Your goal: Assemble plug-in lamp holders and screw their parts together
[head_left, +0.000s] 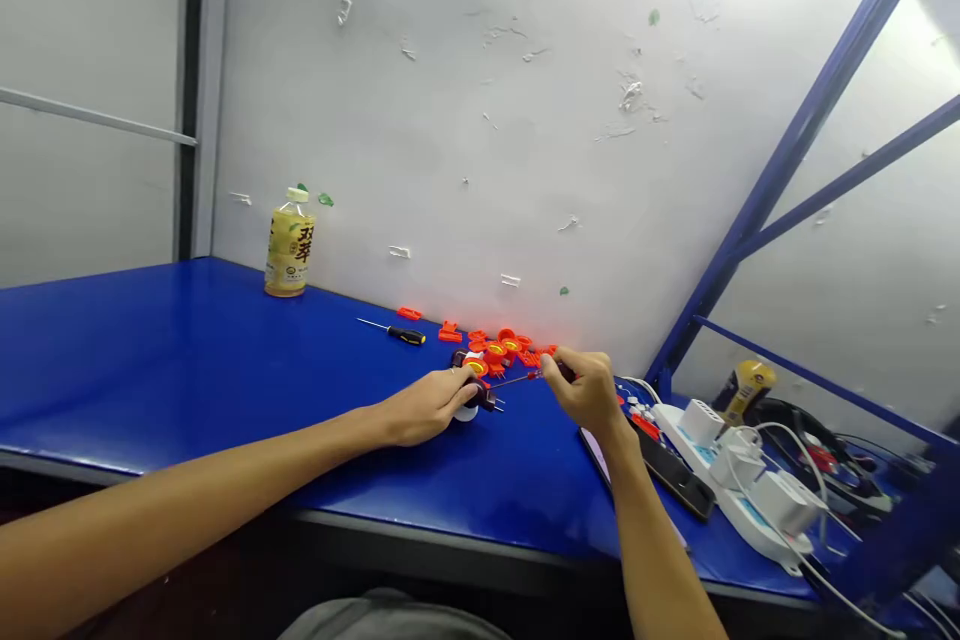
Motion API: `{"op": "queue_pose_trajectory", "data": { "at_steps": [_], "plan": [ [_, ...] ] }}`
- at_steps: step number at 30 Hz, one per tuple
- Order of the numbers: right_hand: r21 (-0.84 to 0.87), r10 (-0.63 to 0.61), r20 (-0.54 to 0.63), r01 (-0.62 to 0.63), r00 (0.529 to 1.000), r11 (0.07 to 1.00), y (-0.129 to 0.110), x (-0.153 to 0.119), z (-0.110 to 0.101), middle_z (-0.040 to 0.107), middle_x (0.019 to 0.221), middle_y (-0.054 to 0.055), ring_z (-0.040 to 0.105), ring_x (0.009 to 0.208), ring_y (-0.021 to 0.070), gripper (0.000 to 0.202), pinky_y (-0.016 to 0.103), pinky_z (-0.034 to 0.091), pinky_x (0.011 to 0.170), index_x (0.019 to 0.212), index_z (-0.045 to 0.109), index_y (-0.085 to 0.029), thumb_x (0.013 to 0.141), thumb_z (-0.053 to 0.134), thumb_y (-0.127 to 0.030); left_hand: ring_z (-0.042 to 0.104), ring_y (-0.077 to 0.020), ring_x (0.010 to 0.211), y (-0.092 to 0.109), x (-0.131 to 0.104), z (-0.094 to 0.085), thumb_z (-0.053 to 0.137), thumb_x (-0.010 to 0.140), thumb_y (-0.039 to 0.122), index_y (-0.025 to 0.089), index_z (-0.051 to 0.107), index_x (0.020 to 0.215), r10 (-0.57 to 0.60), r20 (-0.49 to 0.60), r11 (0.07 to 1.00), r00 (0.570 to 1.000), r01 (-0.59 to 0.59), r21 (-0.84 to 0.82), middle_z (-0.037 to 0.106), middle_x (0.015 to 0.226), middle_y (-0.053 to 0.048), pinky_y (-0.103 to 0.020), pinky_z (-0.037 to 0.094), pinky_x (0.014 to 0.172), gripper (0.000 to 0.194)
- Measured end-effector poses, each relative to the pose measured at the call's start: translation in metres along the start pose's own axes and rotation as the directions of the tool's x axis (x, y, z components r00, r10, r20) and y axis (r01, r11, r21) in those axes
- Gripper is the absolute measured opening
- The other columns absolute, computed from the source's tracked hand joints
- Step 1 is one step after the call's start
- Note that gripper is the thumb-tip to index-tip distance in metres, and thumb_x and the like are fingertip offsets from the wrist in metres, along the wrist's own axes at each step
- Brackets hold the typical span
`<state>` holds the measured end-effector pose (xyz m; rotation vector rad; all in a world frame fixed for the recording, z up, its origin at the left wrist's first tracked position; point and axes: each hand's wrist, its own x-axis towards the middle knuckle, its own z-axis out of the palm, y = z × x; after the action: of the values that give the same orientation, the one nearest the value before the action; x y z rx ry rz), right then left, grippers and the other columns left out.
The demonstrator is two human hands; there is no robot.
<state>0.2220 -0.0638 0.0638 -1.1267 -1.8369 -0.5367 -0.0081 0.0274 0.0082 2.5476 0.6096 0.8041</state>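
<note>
My left hand (429,406) is closed on a dark plug-like piece (484,397) with metal prongs pointing right, on the blue table (225,370). A white round part (466,413) shows just under it. In my closed right hand (588,390) is a screwdriver, its thin shaft (517,380) slanting left toward the dark piece. Whether the tip touches it I cannot tell. Several orange plastic parts (511,344), some with yellow centres, lie in a cluster just behind my hands. Another screwdriver (406,334), black and yellow, lies to the left.
A yellow drink bottle (290,245) stands by the wall at the back left. On the right are a dark phone (675,470), a white power strip (750,510) with chargers and cables, and a yellow-capped bottle (746,390). A blue metal frame (780,160) rises there.
</note>
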Motion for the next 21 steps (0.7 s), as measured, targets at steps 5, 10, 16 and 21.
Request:
{"op": "queue_pose_trajectory", "data": {
  "at_steps": [5,10,16,21],
  "plan": [
    [-0.008,0.009,-0.007,-0.009,1.000,1.000,0.0041,-0.0007,-0.0011,0.022,0.049,-0.007,0.020,0.046,0.0073,0.045,0.025,0.023,0.048,0.052,0.030,-0.020,0.092,0.049,-0.033,0.063,-0.0241,0.092,-0.0005,0.0021,0.0006,0.027,0.102,0.052,0.022,0.059,0.108,-0.018,0.025,0.998,1.000,0.019,-0.065,0.068,0.098,-0.006,-0.033,0.046,0.086,0.044],
    [-0.022,0.014,-0.055,-0.015,0.998,1.000,0.0063,-0.0004,-0.0031,0.021,0.050,-0.007,0.020,0.046,0.0075,0.044,0.025,0.023,0.048,0.053,0.031,-0.020,0.092,0.047,-0.033,0.061,-0.0215,0.085,-0.0056,0.0028,0.0000,0.024,0.102,0.052,0.021,0.059,0.101,-0.093,-0.010,0.991,0.996,0.092,-0.095,0.067,0.092,-0.004,-0.031,0.046,0.080,0.047],
    [-0.030,0.015,-0.094,-0.018,0.995,0.999,0.0053,-0.0002,-0.0035,0.022,0.049,-0.007,0.021,0.045,0.0074,0.045,0.024,0.023,0.048,0.052,0.030,-0.020,0.093,0.047,-0.032,0.061,-0.0205,0.089,-0.0062,0.0044,0.0016,0.026,0.102,0.050,0.021,0.059,0.102,-0.125,0.013,0.981,0.992,0.125,-0.150,0.067,0.096,-0.002,-0.030,0.044,0.082,0.044],
    [-0.022,0.000,-0.073,-0.002,0.997,1.000,0.0036,-0.0003,-0.0013,0.025,0.048,-0.006,0.022,0.045,0.0076,0.044,0.024,0.025,0.048,0.052,0.036,-0.020,0.092,0.048,-0.032,0.061,-0.0213,0.087,-0.0022,0.0033,0.0002,0.025,0.102,0.052,0.021,0.058,0.100,-0.147,0.022,0.973,0.989,0.149,-0.178,0.066,0.095,-0.003,-0.030,0.045,0.079,0.045]
  ]
}}
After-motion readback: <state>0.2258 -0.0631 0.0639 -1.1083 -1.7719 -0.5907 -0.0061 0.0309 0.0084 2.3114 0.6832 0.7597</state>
